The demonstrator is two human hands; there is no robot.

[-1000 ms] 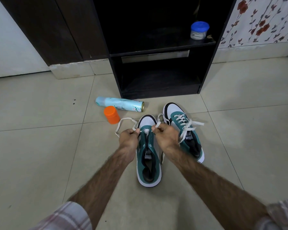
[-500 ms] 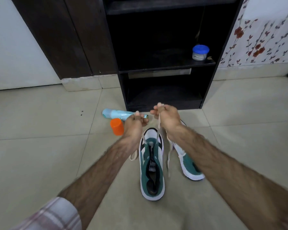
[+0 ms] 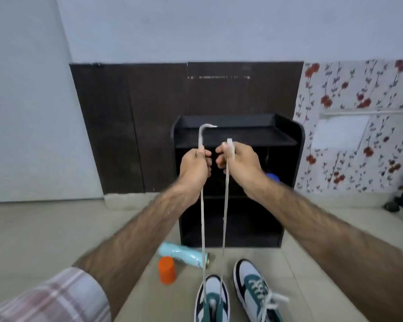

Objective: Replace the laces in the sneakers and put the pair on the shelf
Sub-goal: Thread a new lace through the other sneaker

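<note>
Having been raised high since a second ago, the lace (image 3: pixel 224 205) ends are gripped by the left hand (image 3: pixel 194 165) and right hand (image 3: pixel 241 162), evening them above the sneaker (image 3: pixel 212 300); eyelet threading remains.

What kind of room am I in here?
Probably a home entryway or room corner: a tiled floor, a low black shoe shelf against floral wallpaper, and two sneakers on the floor.

Left sneaker (image 3: pixel 211 303) heel cut off at bottom edge; blue lid (image 3: pixel 272 176), possibly jar, mostly behind right hand (image 3: pixel 239 159).
</note>
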